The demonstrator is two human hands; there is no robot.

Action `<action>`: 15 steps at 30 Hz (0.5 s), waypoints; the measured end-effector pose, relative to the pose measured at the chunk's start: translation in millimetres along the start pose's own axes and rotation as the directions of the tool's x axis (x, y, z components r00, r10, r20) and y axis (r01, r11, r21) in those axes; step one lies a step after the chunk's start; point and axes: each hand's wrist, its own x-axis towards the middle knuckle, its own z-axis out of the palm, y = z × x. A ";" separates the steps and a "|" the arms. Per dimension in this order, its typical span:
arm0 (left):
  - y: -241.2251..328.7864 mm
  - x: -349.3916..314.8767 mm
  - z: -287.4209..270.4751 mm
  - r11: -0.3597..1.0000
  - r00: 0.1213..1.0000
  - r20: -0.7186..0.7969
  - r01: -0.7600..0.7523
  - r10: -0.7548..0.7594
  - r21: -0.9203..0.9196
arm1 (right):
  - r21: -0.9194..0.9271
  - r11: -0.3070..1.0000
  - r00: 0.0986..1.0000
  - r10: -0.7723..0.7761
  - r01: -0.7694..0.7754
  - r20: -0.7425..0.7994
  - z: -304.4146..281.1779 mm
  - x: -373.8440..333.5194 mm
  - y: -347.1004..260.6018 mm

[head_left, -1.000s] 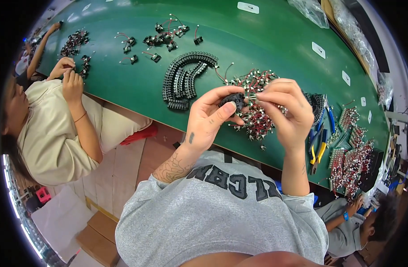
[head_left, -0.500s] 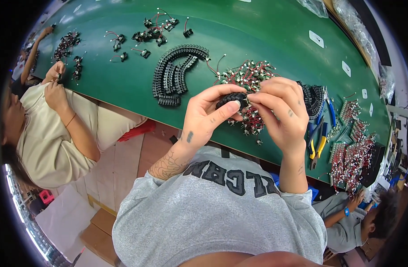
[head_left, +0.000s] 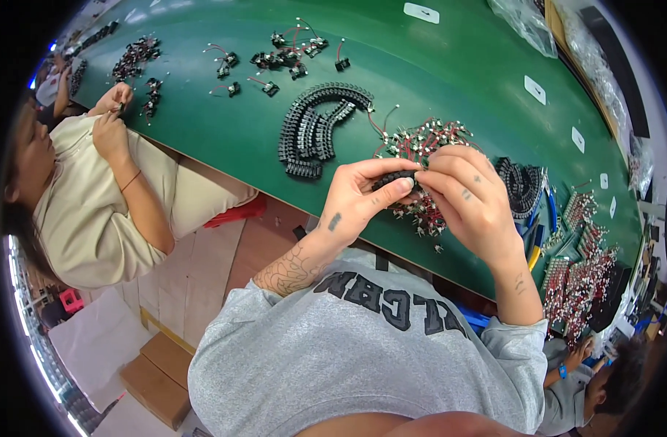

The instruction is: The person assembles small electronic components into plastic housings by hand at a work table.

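Note:
My left hand (head_left: 359, 200) is closed round a row of small black plastic parts (head_left: 393, 179), thumb along its near side. My right hand (head_left: 475, 200) pinches thumb and fingers together at the right end of that row; whatever lies between the fingertips is too small and covered to make out. Just beyond and below both hands spreads a heap of small parts with red and black wires and white connectors (head_left: 428, 135). Left of my hands, curved rows of black plastic parts (head_left: 297, 131) lie on the green table (head_left: 231, 138).
Another fan of black parts (head_left: 521, 191) lies right of my right hand, by blue-and-yellow pliers (head_left: 536, 247). Wired circuit boards (head_left: 577, 280) are stacked at the right. Wired black pieces (head_left: 297, 54) lie farther off. Co-workers sit at left (head_left: 93, 197) and lower right (head_left: 574, 397).
The whole view has shifted, so the table and hands appear farther right and slightly lower. Both hands keep their hold at the black row, my right fingertips still at its end.

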 end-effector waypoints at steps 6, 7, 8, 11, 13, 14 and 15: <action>28.2 -5.6 -21.0 0.995 0.998 -0.001 -0.061 0.061 -0.075 | 0.444 0.841 0.951 0.280 -0.309 0.131 14.9 35.3 -1.9; 35.3 -5.0 -23.2 0.995 0.998 0.002 -0.067 0.068 -0.075 | 0.441 0.845 0.953 0.276 -0.304 0.128 16.4 43.2 -3.5; 42.6 -3.8 -25.3 0.989 0.997 -0.011 -0.078 0.077 -0.125 | 0.456 0.838 0.954 0.279 -0.300 0.113 18.3 51.2 -5.4; 62.0 -0.6 -32.3 0.957 0.995 -0.043 -0.104 0.095 -0.273 | 0.500 0.816 0.952 0.299 -0.291 0.067 22.9 73.1 -11.1; 68.9 0.6 -39.2 0.956 0.993 -0.042 -0.115 0.107 -0.269 | 0.422 0.882 0.975 0.221 -0.212 0.026 26.7 84.5 -11.4; 71.9 1.0 -42.6 0.956 0.992 -0.048 -0.125 0.116 -0.265 | 0.343 0.930 0.990 0.140 -0.131 -0.003 28.5 89.9 -11.2; 74.6 1.6 -46.0 0.956 0.991 -0.055 -0.134 0.124 -0.261 | 0.260 0.965 0.998 0.056 -0.048 -0.023 30.1 95.0 -11.0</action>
